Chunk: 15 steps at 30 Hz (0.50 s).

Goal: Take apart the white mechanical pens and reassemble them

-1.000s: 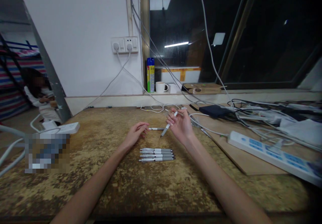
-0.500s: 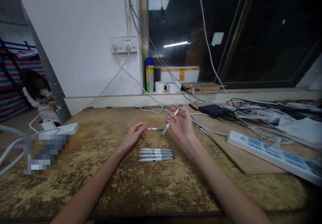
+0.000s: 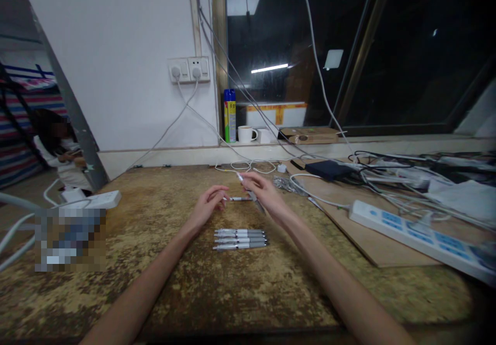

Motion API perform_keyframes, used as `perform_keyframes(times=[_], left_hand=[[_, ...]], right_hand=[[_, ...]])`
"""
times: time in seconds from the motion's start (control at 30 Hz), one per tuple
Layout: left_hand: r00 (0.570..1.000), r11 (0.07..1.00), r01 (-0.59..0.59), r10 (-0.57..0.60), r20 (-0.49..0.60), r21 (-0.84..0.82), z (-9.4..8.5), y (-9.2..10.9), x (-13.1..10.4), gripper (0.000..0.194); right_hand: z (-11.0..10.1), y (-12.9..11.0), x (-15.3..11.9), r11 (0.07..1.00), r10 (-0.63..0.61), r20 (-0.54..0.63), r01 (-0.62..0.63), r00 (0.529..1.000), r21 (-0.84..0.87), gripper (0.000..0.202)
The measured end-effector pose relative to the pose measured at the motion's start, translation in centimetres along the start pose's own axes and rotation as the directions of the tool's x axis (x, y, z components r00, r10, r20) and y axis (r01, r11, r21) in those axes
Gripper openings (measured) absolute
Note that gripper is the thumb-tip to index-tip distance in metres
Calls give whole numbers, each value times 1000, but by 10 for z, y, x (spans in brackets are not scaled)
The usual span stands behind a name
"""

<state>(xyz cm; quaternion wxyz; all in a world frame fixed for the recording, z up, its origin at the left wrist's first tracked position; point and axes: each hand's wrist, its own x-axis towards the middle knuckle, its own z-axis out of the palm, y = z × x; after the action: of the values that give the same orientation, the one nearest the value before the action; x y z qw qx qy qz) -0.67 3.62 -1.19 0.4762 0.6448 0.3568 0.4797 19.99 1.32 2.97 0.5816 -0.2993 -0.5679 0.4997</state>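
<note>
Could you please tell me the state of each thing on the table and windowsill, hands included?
Right hand: closed on a pen
Held pen: raised, tilted
Left hand: fingers loosely curled; contact with the lying pen unclear
Lying pen: flat
Row of pens: flat, side by side
Spray can: upright, capped
Mug: upright
Right power strip: plug inserted

Both bare forearms reach in from the near edge, the left forearm (image 3: 143,278) slanting far and right, the right forearm (image 3: 333,265) far and left. The left hand (image 3: 207,208) has its fingers loosely bent and pointing right. The right hand (image 3: 265,192) points left, turned in towards the other, fingers drawn together in a grip. The hands are apart.
</note>
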Motion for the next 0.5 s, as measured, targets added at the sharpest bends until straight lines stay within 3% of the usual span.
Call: perform_keyframes(times=[0.1,0.27,0.37,0.5], left_hand=[[1000,1000,-22,23,21,-16,3,6,-2,42],[996,996,-53,47,76,69,7,10,-4,34],[994,989,-65,52,94,132,4,7,-3,35],[1000,988,-24,25,-6,155,-5,2,1,40]], right_hand=[[1,10,-2,963,-89,118,116,989,-245,25],[1,20,-5,845,-141,291,268,946,-463,19],[-4,21,-6,798,-117,299,269,947,-540,20],[-24,22,-8,793,-65,225,187,972,-579,24]])
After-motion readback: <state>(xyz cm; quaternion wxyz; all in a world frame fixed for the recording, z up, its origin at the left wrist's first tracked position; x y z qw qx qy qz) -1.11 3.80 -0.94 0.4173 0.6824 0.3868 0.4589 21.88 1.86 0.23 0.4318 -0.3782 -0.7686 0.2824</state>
